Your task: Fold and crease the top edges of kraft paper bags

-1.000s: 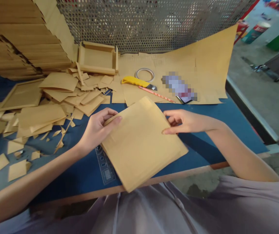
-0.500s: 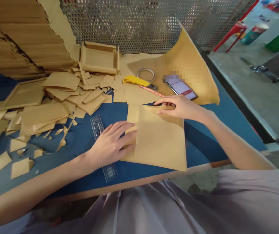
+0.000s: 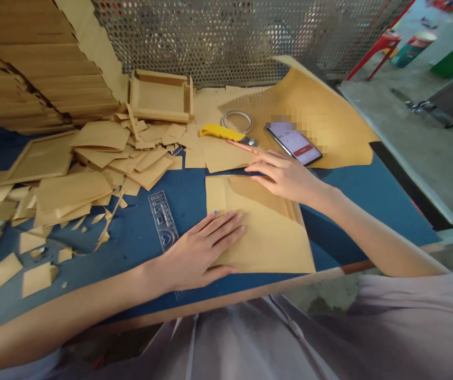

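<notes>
A folded sheet of brown kraft paper (image 3: 268, 232) lies at the front of the blue table, a crease running down near its left side. My left hand (image 3: 206, 248) rests flat on the sheet's left part, fingers stretched out and slightly apart. At the sheet's top edge is my right hand (image 3: 280, 174), its fingers extended and bent a little, with nothing visible in them. A clear stencil ruler (image 3: 163, 219) lies left of the sheet, its lower part covered by my left hand and forearm. A pink pencil (image 3: 243, 146) is just beyond my right fingertips.
Behind the sheet lie a yellow utility knife (image 3: 220, 131), a roll of tape (image 3: 237, 120) and a phone (image 3: 298, 145) on a large curled paper (image 3: 329, 121). Paper scraps (image 3: 72, 190) cover the left side, near a cardboard tray (image 3: 161, 95). A perforated metal panel (image 3: 210, 42) stands behind.
My left hand has moved right and opened flat over the paper's crease. The paper has turned slightly, and the large curled paper has dropped lower toward the right. My right hand has barely moved.
</notes>
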The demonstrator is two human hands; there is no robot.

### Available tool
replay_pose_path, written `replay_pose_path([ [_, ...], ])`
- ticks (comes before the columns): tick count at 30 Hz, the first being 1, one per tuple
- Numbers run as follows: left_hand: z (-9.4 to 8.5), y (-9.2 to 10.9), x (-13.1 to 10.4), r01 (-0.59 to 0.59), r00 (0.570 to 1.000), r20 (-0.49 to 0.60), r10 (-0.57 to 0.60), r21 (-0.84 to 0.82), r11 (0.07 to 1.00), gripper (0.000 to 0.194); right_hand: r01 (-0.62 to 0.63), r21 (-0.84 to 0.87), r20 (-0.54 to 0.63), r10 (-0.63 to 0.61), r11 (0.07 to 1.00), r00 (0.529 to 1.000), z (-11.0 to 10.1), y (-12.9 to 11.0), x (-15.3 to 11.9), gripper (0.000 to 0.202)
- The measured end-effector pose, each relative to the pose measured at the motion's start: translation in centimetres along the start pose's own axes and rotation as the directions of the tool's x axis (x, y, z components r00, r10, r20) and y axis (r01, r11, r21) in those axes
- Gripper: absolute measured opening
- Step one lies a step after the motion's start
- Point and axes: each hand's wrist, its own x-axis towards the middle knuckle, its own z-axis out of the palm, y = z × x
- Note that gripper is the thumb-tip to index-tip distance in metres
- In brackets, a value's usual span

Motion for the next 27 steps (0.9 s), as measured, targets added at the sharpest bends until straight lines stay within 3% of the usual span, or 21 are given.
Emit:
replay_pose_path([
  [3, 0.2, 0.1, 0.1, 0.017, 1.000, 0.014, -0.017, 0.019, 1.000, 0.070, -0.124, -0.022, -0.011, 0.124, 0.992, 0.992, 0.0, 0.7, 1.3, 0.024],
  [7, 0.5, 0.3, 0.1, 0.040, 0.999, -0.008, -0.040, 0.050, 0.998, 0.072, -0.338, -0.183, 0.028, 0.349, 0.923, 0.937, 0.2, 2.0, 3.1, 0.025],
  [13, 0.9, 0.5, 0.2, 0.054, 0.998, -0.043, -0.052, 0.044, 0.998, 0.073, -0.338, -0.375, 0.247, 0.444, 0.863, 0.861, -0.3, 0.7, 4.5, 0.027],
  [16, 1.3, 0.6, 0.3, 0.065, 0.996, -0.070, -0.062, 0.038, 0.997, 0.073, -0.344, -0.441, 0.206, 0.466, 0.829, 0.860, -1.0, -0.9, 4.8, 0.028],
  [19, 1.6, 0.6, 0.2, 0.063, 0.992, -0.110, -0.060, 0.030, 0.998, 0.073, -0.388, -0.367, 0.023, 0.425, 0.845, 0.905, -1.6, -2.9, 4.7, 0.031],
  [21, 1.7, 0.6, 0.2, 0.066, 0.991, -0.119, -0.063, 0.024, 0.998, 0.073, -0.300, -0.273, -0.029, 0.304, 0.914, 0.952, -1.7, -4.2, 4.4, 0.029],
  [23, 1.6, 0.7, 0.2, 0.072, 0.992, -0.109, -0.070, 0.018, 0.997, 0.074, -0.133, -0.185, 0.012, 0.138, 0.974, 0.990, -1.4, -5.1, 3.8, 0.029],
  [27, 0.6, 0.8, 0.2, 0.053, 0.988, -0.143, -0.054, -0.008, 0.999, 0.071, 0.095, -0.067, 0.092, -0.089, 0.993, 0.992, 0.2, -5.0, 2.2, 0.030],
])
